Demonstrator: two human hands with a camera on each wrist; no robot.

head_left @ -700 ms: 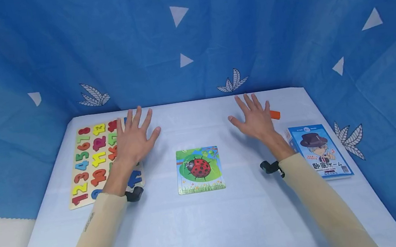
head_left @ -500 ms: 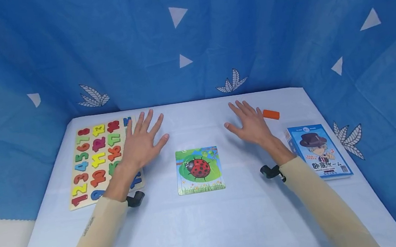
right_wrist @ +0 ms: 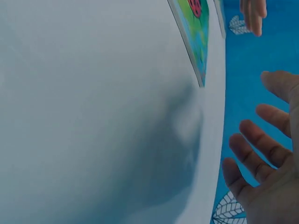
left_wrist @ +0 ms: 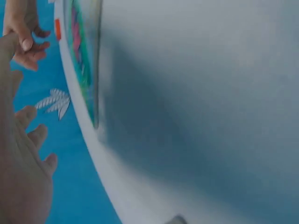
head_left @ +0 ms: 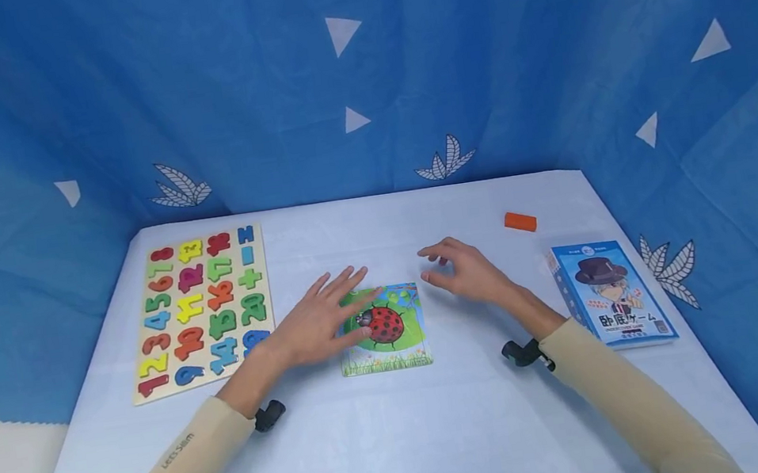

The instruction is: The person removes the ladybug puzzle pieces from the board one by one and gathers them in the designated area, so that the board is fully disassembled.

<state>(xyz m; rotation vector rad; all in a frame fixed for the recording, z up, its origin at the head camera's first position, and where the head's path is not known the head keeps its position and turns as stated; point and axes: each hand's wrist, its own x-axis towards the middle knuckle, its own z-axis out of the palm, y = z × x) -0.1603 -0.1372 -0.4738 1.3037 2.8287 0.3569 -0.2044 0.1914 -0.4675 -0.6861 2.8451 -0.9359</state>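
Note:
A square ladybug puzzle [head_left: 404, 349] lies flat at the middle of the table. My left hand [head_left: 315, 325] hovers with fingers spread over its left side, overlapping the upper left corner in the head view. In the left wrist view that hand [left_wrist: 25, 163] is raised above the table, nothing between its fingers. Just to the right of the puzzle is my right hand [head_left: 466, 273], its fingers relaxed and slightly bent, holding nothing. The right wrist view shows the right hand [right_wrist: 266, 154] apart from the puzzle's edge [right_wrist: 194, 51], its shadow falling on the cloth.
A wooden number board [head_left: 206, 315] with coloured numerals lies at the left. On the right stand a blue game box [head_left: 613, 293] and, farther back, a small orange block [head_left: 520, 222]. Blue curtain [head_left: 357, 71] hangs behind the white table [head_left: 393, 450] and at both sides.
Both hands have come back from the far part of the table toward the puzzle. The left moved right, uncovering the number board; the right hand's fingers have bent. The puzzle stays put.

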